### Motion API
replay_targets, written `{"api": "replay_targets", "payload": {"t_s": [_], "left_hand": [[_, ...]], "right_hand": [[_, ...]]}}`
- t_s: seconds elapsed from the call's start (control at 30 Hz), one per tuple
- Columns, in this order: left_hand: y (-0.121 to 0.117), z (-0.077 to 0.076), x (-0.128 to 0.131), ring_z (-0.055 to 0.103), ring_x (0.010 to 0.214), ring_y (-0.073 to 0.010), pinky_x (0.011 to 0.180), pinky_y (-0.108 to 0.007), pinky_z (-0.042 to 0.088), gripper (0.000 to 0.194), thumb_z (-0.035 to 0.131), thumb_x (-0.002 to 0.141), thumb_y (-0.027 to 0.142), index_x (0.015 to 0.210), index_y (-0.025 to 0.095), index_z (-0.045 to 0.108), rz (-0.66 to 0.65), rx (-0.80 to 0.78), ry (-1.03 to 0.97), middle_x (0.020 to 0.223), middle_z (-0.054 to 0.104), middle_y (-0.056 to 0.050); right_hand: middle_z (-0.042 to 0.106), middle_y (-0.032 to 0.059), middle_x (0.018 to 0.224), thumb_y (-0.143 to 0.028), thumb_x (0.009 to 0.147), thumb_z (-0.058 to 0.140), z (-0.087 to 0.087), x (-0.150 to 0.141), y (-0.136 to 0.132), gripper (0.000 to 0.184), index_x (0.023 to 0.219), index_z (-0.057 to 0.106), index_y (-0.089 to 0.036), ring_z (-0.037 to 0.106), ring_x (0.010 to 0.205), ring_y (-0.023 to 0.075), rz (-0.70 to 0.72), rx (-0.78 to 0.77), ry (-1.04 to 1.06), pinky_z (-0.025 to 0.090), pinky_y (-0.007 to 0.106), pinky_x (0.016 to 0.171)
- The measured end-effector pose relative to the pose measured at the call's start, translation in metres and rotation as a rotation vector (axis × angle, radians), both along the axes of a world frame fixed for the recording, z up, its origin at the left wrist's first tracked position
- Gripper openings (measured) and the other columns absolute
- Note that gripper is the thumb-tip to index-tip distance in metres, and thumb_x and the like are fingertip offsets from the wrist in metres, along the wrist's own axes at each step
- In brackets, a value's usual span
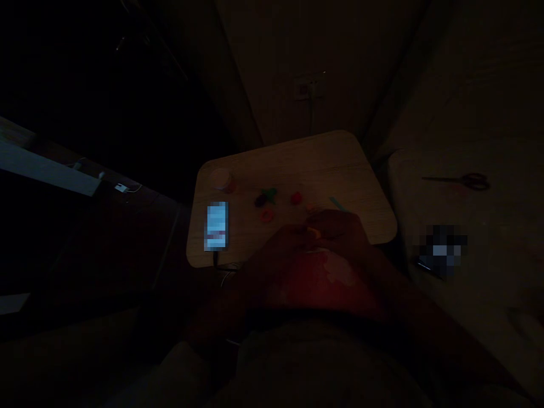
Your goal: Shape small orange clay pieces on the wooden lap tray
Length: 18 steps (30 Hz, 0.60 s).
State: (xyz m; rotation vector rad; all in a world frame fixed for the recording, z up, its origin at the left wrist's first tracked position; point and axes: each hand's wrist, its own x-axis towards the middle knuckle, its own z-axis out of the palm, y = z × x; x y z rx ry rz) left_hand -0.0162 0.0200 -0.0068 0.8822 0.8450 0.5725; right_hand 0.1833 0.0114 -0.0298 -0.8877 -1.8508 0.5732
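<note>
The left hand point(274, 255) and right hand point(340, 232) are together, just over the near edge of the wooden surface point(297, 158), its corners rounded. A small orange piece point(313, 231) shows between the fingertips point(305, 231); the dark hides which hand grips it.

Across the middle of the surface, beyond the hands, lie a teal strip point(335, 202), a small orange bit point(311, 207), a red piece point(296, 198), an orange ring point(266, 215), and a green piece point(269, 195) touching a dark piece point(260, 200). The teal strip sits nearest the right edge. Toward the far left corner stands a round container point(221, 179) with a pale lid. Along the left edge lies a phone point(216, 225), its screen pixelated, with a cable point(215, 259) running off the near edge. A gap separates the phone from the orange ring.

Past the right edge of the surface, well apart from the hands, lie scissors point(461, 181) and a pixelated dark object point(440, 249) on a pale fabric-covered surface point(467, 130).
</note>
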Motion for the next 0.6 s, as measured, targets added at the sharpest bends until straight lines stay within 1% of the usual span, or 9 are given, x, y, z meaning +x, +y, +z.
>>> {"api": "replay_targets", "payload": {"t_s": [0.1, 0.23, 0.4, 0.53, 0.6], "left_hand": [[-0.001, 0.003, 0.001, 0.072, 0.093, -0.0219, 0.087, -0.034, 0.051, 0.034, 0.093, 0.077, 0.044, 0.090, 0.015, 0.082, -0.039, -0.050, -0.036, 0.094, 0.079, -0.008], [-0.002, 0.001, 0.005, 0.073, 0.094, -0.0224, 0.091, -0.035, 0.052, 0.034, 0.097, 0.070, 0.042, 0.084, 0.016, 0.081, 0.007, -0.075, -0.129, 0.091, 0.079, -0.007], [-0.004, -0.005, 0.009, 0.073, 0.091, -0.0217, 0.092, -0.035, 0.052, 0.036, 0.100, 0.064, 0.038, 0.083, 0.014, 0.081, 0.050, -0.140, -0.154, 0.093, 0.080, -0.007], [-0.006, -0.008, 0.011, 0.074, 0.094, -0.0224, 0.095, -0.036, 0.052, 0.037, 0.099, 0.064, 0.037, 0.087, 0.013, 0.082, 0.147, -0.117, -0.113, 0.097, 0.081, -0.009], [-0.006, -0.006, 0.011, 0.075, 0.093, -0.0230, 0.096, -0.036, 0.052, 0.037, 0.098, 0.064, 0.037, 0.086, 0.012, 0.082, 0.148, -0.086, -0.108, 0.095, 0.081, -0.009]], "right_hand": [[0.087, 0.0083, 0.108, -0.058, 0.090, 0.082, 0.006, 0.001, 0.001, 0.033, 0.102, 0.086, -0.028, 0.083, 0.102, 0.0301, 0.003, -0.016, -0.047, 0.068, 0.044, 0.089], [0.085, 0.0090, 0.118, -0.054, 0.096, 0.075, 0.010, 0.000, 0.000, 0.030, 0.106, 0.086, -0.028, 0.082, 0.112, 0.0316, 0.001, -0.053, -0.104, 0.067, 0.046, 0.095], [0.085, 0.0086, 0.118, -0.045, 0.101, 0.068, 0.002, -0.005, -0.003, 0.025, 0.105, 0.085, -0.027, 0.082, 0.110, 0.0295, 0.001, -0.048, -0.077, 0.067, 0.044, 0.092], [0.086, 0.0082, 0.117, -0.042, 0.100, 0.072, -0.002, -0.007, -0.002, 0.023, 0.111, 0.084, -0.027, 0.082, 0.109, 0.0284, -0.005, -0.020, -0.064, 0.067, 0.043, 0.093], [0.085, 0.0079, 0.121, -0.042, 0.099, 0.074, -0.001, -0.006, -0.003, 0.025, 0.118, 0.083, -0.028, 0.081, 0.113, 0.0284, -0.003, -0.026, -0.072, 0.066, 0.044, 0.097]]}}
